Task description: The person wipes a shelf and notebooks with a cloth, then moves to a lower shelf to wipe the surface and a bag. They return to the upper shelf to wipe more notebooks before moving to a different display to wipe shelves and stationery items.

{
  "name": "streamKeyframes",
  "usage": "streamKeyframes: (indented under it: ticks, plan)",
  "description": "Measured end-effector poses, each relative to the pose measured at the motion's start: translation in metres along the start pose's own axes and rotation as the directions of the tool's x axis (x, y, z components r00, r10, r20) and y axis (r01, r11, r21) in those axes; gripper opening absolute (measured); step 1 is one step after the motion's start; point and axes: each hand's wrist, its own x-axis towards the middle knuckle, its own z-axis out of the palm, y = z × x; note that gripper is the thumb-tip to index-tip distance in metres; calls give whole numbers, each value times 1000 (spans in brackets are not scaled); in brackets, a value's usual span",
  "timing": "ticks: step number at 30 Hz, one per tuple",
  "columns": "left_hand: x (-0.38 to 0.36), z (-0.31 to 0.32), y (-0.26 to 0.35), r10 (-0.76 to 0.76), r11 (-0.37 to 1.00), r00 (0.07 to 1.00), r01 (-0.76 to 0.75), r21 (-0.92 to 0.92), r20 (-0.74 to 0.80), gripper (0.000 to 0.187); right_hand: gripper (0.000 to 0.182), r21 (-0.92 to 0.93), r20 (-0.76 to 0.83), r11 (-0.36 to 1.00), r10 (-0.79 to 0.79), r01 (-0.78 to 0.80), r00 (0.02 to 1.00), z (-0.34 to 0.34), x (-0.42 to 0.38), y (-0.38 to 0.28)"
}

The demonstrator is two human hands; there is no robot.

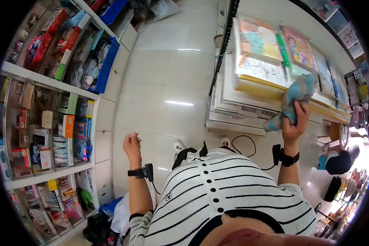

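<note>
My right hand (pixel 296 124) is wrapped round a bunched blue-and-grey cloth (pixel 297 96). The cloth lies against the near edge of a shelf, by stacked books in clear covers. Closest to it are a book with a cartoon figure (pixel 298 47) and a green pen (pixel 282 50). Low over the floor on the other side, my left hand (pixel 132 146) hangs with its fingers loosely curled, and nothing shows in them. Each wrist carries a black strap with a small device.
On the left stand shelves (pixel 49 174) of boxed goods, with a blue bin (pixel 106 61) above and white drawers (pixel 103 147) along the aisle. A black cable (pixel 254 145) loops over the tiled floor (pixel 151 102). Bags (pixel 121 217) lie at lower left.
</note>
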Motion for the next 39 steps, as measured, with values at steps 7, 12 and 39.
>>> streamKeyframes:
  ticks: [7,12,39]
  plan:
    - [54,-96,-44,-36,991,999,35,128,5,25,52,130,357,991,-62,16,932,90,-13,-115]
    - [117,-130,-66,12,975,998,-25,219,61,20,54,161,425,984,1,-77,905,128,-6,-156]
    - [504,-78,-188,-375,614,767,-216,759,521,27,34,659,623,-439,774,-611,116,454,169,-19]
